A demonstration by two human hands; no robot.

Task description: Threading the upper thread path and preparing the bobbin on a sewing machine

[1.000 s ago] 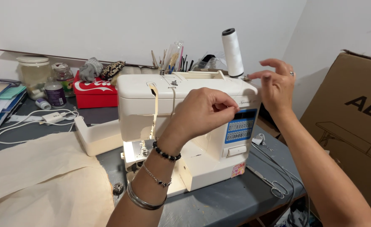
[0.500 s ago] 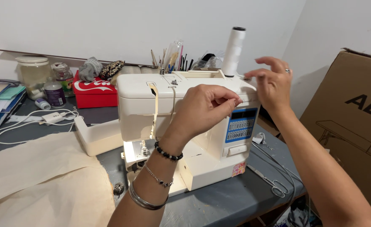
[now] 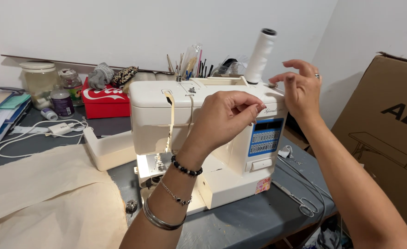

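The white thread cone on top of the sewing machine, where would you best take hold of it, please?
Probably around its bare upper half, from above and behind. The thread cone stands upright and tapers upward on the sewing machine, and the right hand crowds its base while the left hand is in front.

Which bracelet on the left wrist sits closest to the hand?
The black beaded bracelet, nearest the left hand. The thin chain bracelet comes next; the silver bangles sit farthest down the forearm.
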